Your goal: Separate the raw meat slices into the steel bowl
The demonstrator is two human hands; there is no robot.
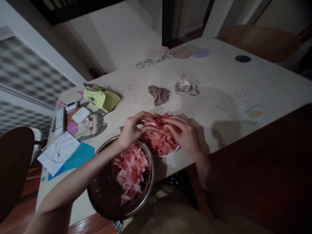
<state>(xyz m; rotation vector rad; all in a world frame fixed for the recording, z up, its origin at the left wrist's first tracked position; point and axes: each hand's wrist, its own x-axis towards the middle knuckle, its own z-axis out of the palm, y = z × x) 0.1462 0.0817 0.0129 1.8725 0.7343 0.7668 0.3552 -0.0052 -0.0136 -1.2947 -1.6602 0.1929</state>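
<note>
A white plate [170,154] on the table is heaped with thin raw meat slices [161,141]. At its left side, my left hand [133,128] has thumb and fingers closed on a pale-edged slice of meat. From the right, my right hand [185,131] reaches over the same heap, its fingers and thumb pinched on meat at the top. Under my left forearm stands a large metal bowl [150,175], partly hidden by the arm. More thin pink and white meat slices [130,172] lie loosely piled in it.
Beyond the plate lie a crumpled brown cloth [158,95] and a glass mug [184,86]. A yellow-green bag [102,97], a white remote [60,120], a white device with a cable [81,115] and papers [58,151] occupy the left. A dark round disc [242,58] is at far right.
</note>
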